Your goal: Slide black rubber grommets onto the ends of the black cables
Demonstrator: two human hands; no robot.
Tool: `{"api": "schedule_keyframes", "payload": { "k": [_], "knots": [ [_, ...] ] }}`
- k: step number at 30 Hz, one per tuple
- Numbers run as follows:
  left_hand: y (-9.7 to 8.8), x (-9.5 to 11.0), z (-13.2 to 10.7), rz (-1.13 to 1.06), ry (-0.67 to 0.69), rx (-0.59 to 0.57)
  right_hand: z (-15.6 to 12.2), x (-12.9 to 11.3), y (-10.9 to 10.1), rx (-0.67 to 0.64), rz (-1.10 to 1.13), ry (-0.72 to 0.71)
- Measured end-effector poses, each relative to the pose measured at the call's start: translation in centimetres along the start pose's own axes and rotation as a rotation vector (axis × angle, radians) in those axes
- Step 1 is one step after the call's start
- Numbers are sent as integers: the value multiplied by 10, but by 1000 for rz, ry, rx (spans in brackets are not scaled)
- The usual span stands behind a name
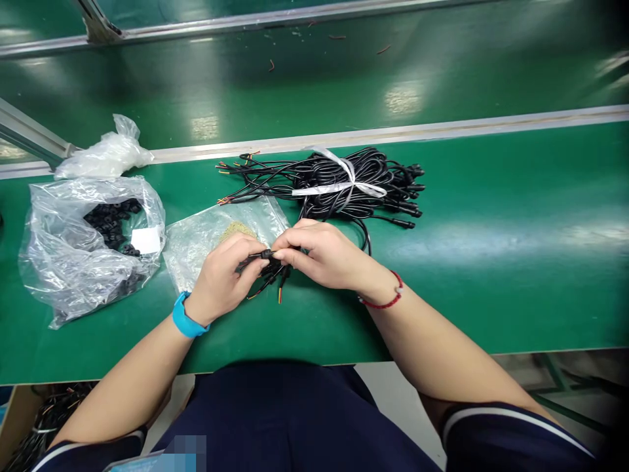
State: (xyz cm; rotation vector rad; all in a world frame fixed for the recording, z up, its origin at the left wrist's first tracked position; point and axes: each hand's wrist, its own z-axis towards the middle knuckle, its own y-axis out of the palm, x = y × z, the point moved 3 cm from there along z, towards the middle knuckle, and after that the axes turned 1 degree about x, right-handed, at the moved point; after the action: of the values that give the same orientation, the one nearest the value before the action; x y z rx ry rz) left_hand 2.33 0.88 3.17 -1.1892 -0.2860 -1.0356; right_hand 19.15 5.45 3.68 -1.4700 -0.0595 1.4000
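Both of my hands meet over the green table near its front edge. My left hand (223,275), with a blue wristband, is closed around a black cable end (268,261) whose coloured wire tips hang below. My right hand (319,252), with a red string bracelet, pinches the same cable's small black part between thumb and fingers. The cable runs back to a tied bundle of black cables (354,183) just behind my hands.
A clear bag of small yellowish parts (196,239) lies under my left hand. Left of it sits a clear bag of black parts (88,242), with a crumpled white bag (105,154) behind. A metal rail (442,130) crosses the table beyond the bundle.
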Motion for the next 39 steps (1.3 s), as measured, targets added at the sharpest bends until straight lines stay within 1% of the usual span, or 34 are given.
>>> {"api": "schedule_keyframes", "payload": {
  "k": [2,4,6,7,8,10,11,13,14,15,16,17,18,20,21,22,24,26,28,31,35,39],
  "knots": [
    [2,0,-2,-7,-14,-62,0,-2,-3,-43,-12,3],
    [7,0,-5,18,-17,-151,3,-4,-9,19,-95,7],
    [14,1,-9,87,-2,-251,11,-4,-16,138,-285,37],
    [18,2,-11,132,7,-298,16,-3,-18,176,-406,61],
    [21,3,-13,172,19,-340,22,-2,-19,185,-529,84],
    [25,6,-16,210,59,-418,36,2,-16,132,-728,122],
    [24,7,-16,194,84,-451,42,5,-14,92,-798,133],
    [15,9,-15,99,126,-488,52,11,-9,19,-882,140],
    [7,8,-13,47,131,-473,54,13,-6,-5,-908,132],
    [-5,5,-11,12,119,-423,56,14,-4,-16,-927,120],
    [-20,0,-9,3,84,-341,56,15,-2,-15,-943,103],
    [-38,-8,-7,30,28,-217,56,14,-1,-3,-955,86],
    [-58,-19,-6,88,-56,-68,54,12,0,15,-959,70],
    [-98,-44,-12,261,-292,193,52,6,3,31,-923,31],
    [-116,-56,-17,361,-395,280,50,2,6,17,-884,-1],
    [-130,-68,-23,468,-498,319,49,-1,9,-6,-839,-40],
    [-146,-90,-34,633,-686,274,46,-7,17,-58,-745,-127],
    [-151,-106,-41,731,-759,217,43,-10,24,-81,-660,-192],
    [-147,-117,-44,812,-780,187,39,-8,28,-79,-588,-213],
    [-139,-128,-43,874,-794,203,31,-1,30,-57,-524,-152],
    [-135,-132,-39,823,-773,292,21,5,30,-67,-557,-9],
    [-136,-127,-39,801,-741,274,18,4,32,-108,-605,9]
  ]
}}
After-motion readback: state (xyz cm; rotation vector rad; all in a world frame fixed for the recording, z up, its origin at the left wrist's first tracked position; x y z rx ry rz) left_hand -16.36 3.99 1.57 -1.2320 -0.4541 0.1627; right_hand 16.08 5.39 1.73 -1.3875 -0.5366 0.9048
